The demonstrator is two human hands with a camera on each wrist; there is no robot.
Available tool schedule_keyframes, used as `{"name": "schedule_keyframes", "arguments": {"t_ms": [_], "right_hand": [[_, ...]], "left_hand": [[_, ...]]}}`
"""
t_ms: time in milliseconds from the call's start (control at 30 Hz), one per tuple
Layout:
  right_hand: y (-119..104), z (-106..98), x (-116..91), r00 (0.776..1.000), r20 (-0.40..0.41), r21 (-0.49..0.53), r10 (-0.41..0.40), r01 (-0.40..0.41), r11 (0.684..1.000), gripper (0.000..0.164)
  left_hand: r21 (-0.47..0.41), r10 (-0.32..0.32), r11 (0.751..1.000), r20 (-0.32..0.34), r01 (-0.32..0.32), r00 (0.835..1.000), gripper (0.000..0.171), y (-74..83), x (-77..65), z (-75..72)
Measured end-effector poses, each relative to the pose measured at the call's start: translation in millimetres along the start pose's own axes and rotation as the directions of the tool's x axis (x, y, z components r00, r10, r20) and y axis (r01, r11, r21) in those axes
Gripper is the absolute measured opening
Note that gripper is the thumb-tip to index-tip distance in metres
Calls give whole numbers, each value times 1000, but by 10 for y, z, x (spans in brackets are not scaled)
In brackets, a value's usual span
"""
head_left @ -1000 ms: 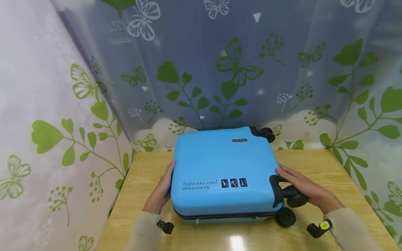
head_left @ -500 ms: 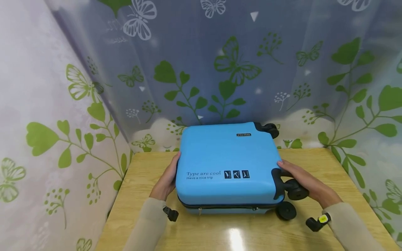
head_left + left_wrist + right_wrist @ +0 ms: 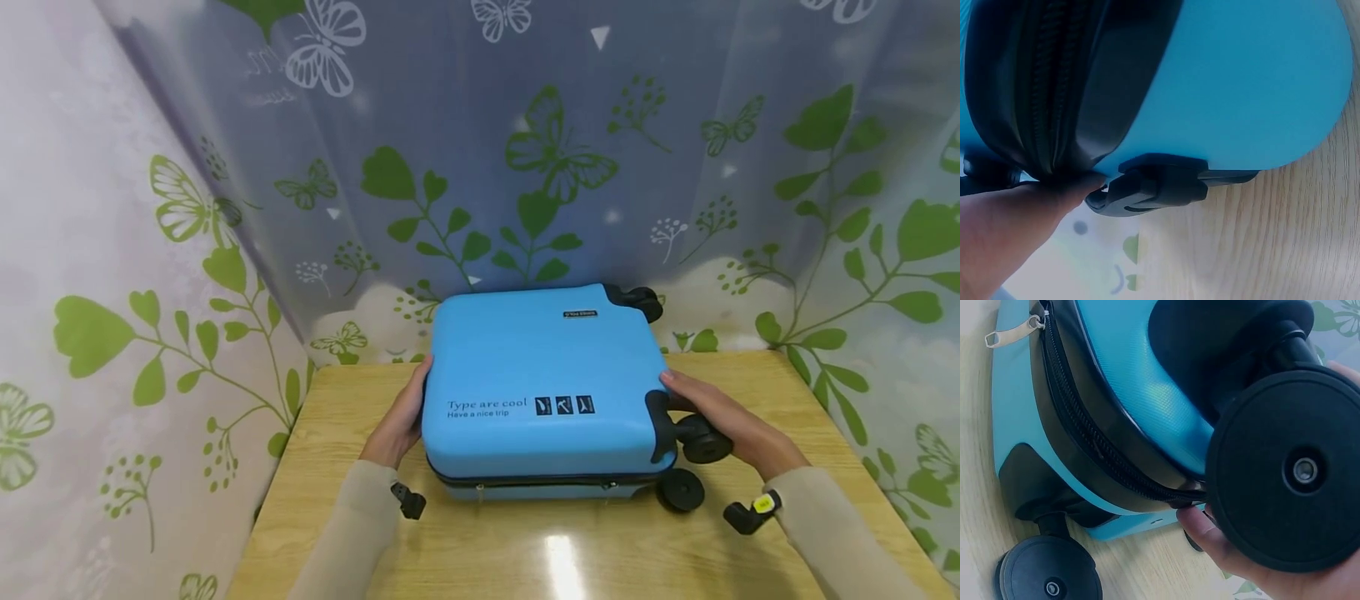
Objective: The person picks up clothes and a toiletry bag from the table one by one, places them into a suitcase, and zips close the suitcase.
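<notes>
A light blue hard-shell suitcase (image 3: 540, 358) lies flat on the wooden table, printed front facing up and wheel end to the right. The left hand (image 3: 401, 421) holds its left end; in the left wrist view, fingers (image 3: 1082, 187) reach the zip band beside a black side handle (image 3: 1154, 184). At the opposite end, the right hand (image 3: 738, 425) grips the shell between the wheels, one fingertip at the upper edge. In the right wrist view, a large black wheel (image 3: 1291, 469) covers part of this hand, and another fingertip touches the end of the zip (image 3: 1094, 440).
Behind the table hangs a curtain (image 3: 450, 167) printed with butterflies and leaves, close to the suitcase's far side. Similar printed sheets stand left and right. The wooden tabletop (image 3: 495, 558) extends in front. Small black devices (image 3: 408, 502) are strapped on both wrists.
Both hands have moved the suitcase away from the person, toward the back curtain, and slightly to the right. Their hold on its two ends has stayed the same.
</notes>
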State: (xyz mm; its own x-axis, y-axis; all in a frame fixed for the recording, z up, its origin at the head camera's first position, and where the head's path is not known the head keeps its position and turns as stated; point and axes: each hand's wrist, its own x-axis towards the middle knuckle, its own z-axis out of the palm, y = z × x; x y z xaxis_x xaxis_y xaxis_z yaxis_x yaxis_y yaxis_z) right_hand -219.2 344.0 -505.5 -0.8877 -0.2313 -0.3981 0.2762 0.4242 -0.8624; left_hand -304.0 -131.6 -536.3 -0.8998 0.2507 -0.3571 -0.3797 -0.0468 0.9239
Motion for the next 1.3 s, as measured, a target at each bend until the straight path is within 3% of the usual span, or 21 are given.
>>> {"name": "schedule_keyframes", "arguments": {"t_ms": [233, 333, 400, 500, 667, 767, 900, 1000, 1100, 1200, 1300], "right_hand": [[-48, 17, -29, 998, -60, -96, 32, -38, 995, 95], [-89, 38, -43, 993, -98, -116, -61, 50, 992, 88], [-139, 74, -65, 978, -135, -157, -159, 137, 978, 83], [-254, 168, -103, 930, -182, -277, -319, 263, 924, 79], [-460, 411, -143, 845, -186, -508, -502, 355, 785, 75], [-513, 538, -168, 821, -174, -610, -544, 344, 714, 73], [-534, 634, -205, 819, -169, -689, -548, 299, 660, 72], [-554, 680, -207, 823, -156, -721, -546, 283, 633, 74], [-600, 732, -198, 821, -132, -749, -555, 284, 598, 79], [-645, 790, -196, 811, -107, -773, -575, 295, 561, 82], [-679, 849, -194, 801, -81, -798, -594, 305, 520, 86]], "left_hand": [[73, 20, 997, -26, -18, 999, 88, -13, -29, -15], [102, 41, 994, -32, -38, 999, 87, -11, -43, -23], [125, 63, 991, -39, -58, 997, 87, -5, -72, -33], [142, 82, 987, -54, -74, 995, 85, -7, -177, -46], [139, 117, 985, -70, -106, 991, 79, -94, -429, -76], [172, 159, 974, -63, -146, 985, 72, -146, -562, -94], [258, 212, 948, -69, -188, 975, 59, -157, -719, -116], [351, 256, 914, -103, -206, 961, 51, -127, -825, -113], [435, 341, 861, -110, -264, 933, 46, -89, -906, -74], [518, 457, 779, -84, -353, 885, 39, -66, -981, 2], [613, 564, 672, -59, -416, 824, 32, -66, -1073, 107]]}}
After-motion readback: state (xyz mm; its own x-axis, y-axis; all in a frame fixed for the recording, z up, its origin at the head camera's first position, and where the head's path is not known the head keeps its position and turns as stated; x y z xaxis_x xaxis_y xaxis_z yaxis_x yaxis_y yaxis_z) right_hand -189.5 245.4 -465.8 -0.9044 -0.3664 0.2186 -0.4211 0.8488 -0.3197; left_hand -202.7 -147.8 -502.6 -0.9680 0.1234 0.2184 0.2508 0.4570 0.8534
